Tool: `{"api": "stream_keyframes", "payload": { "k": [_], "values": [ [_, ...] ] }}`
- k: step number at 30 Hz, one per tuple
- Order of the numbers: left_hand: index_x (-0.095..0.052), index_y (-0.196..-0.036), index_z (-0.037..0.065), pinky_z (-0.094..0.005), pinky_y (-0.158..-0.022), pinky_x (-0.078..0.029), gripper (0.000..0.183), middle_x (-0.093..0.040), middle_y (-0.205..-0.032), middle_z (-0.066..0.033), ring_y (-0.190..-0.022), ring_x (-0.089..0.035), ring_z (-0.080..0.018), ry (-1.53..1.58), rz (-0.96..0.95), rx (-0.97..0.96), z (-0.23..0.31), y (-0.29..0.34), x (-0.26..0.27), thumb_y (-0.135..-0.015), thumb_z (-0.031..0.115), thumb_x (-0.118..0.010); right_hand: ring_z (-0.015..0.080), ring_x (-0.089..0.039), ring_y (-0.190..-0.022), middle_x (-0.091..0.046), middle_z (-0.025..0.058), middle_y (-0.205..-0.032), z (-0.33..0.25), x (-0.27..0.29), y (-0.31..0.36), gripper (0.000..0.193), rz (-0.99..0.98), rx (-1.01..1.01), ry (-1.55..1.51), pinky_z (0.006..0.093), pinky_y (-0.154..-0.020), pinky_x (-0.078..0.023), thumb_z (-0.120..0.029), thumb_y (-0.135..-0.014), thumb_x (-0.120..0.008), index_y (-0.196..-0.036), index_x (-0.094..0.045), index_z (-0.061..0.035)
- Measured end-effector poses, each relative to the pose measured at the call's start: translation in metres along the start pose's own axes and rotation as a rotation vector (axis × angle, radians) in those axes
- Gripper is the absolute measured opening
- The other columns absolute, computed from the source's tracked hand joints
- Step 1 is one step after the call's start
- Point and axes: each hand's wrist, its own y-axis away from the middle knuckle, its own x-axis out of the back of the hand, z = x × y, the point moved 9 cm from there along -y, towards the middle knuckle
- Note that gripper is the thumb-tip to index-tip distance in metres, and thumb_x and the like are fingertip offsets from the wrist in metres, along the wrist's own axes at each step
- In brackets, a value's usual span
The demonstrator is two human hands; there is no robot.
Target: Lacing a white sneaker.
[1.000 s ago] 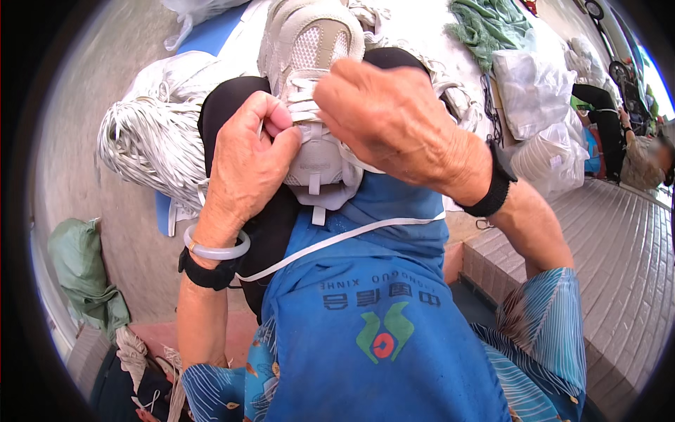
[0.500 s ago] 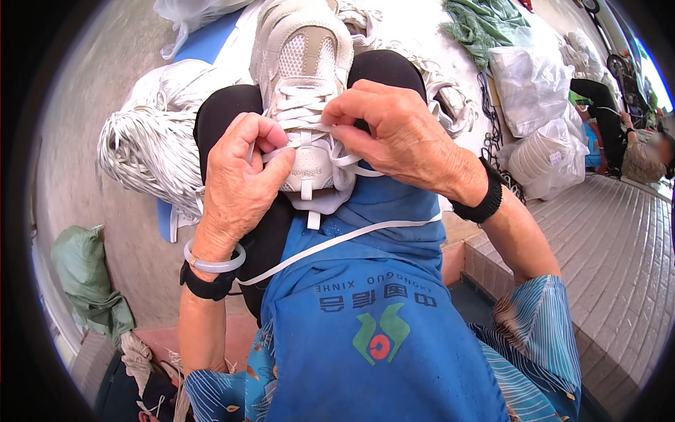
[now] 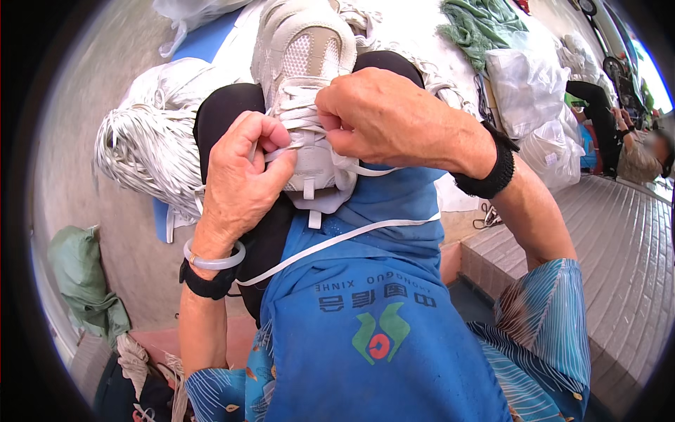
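A cream and beige sneaker [image 3: 307, 60] rests on my lap between my knees, its heel toward me. White shoelaces [image 3: 299, 105] criss-cross its tongue. At the left of the shoe opening, my left hand [image 3: 242, 165] is closed, thumb and forefinger pinching a flat shoelace. My right hand [image 3: 404, 123] lies over the right side of the lacing with its fingers curled in; a lace shows below it, though the fingertips are mostly hidden. One long white lace [image 3: 351, 233] runs across my blue apron [image 3: 351, 337].
A big bundle of white laces [image 3: 144, 155] lies left of my knees. Clear plastic bags [image 3: 527, 91] and green netting [image 3: 485, 28] are at the far right. A green sack [image 3: 84, 274] stands at left. Another person [image 3: 636, 151] sits at the right edge, beside a tiled ledge [image 3: 583, 239].
My right hand has turned over and shifted slightly left across the lacing, its fingers now more curled. My left hand keeps its pinch in nearly the same place.
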Motion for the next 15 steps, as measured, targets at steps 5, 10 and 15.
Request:
{"api": "stream_keyframes", "payload": {
  "k": [5,10,15],
  "values": [
    [-0.060,-0.086,0.001,-0.0211,-0.057,-0.037,0.011,-0.052,-0.081,0.0002,-0.064,-0.042,-0.0058,0.030,0.019,-0.010,0.000,-0.003,0.000,-0.078,-0.002,-0.067,0.0285,-0.065,-0.057,-0.056,0.0127,-0.075,-0.032,0.013,0.018,0.012,0.348,0.290,0.368,0.0384,-0.049,-0.051,-0.011,-0.075,-0.064,-0.076,-0.057,-0.0017],
    [-0.060,-0.086,0.001,-0.0225,-0.063,-0.041,0.010,-0.052,-0.081,-0.0012,-0.070,-0.048,-0.0083,-0.039,0.006,-0.049,0.005,-0.001,-0.001,-0.079,-0.002,-0.066,0.0240,-0.063,-0.063,-0.048,0.0087,-0.077,-0.020,0.000,0.037,0.014,0.336,0.177,0.330,0.0358,-0.051,-0.051,-0.010,-0.077,-0.063,-0.083,-0.052,-0.0030],
    [-0.060,-0.085,0.001,-0.0229,-0.058,-0.041,0.010,-0.052,-0.081,-0.0016,-0.067,-0.048,-0.0082,-0.066,0.004,-0.072,0.012,0.001,0.002,-0.079,-0.003,-0.066,0.0299,-0.061,-0.067,-0.051,0.0100,-0.080,-0.003,-0.015,0.056,0.014,0.361,0.053,0.012,0.0376,-0.055,-0.052,-0.008,-0.083,-0.064,-0.092,-0.054,-0.0036]
  ]
}}
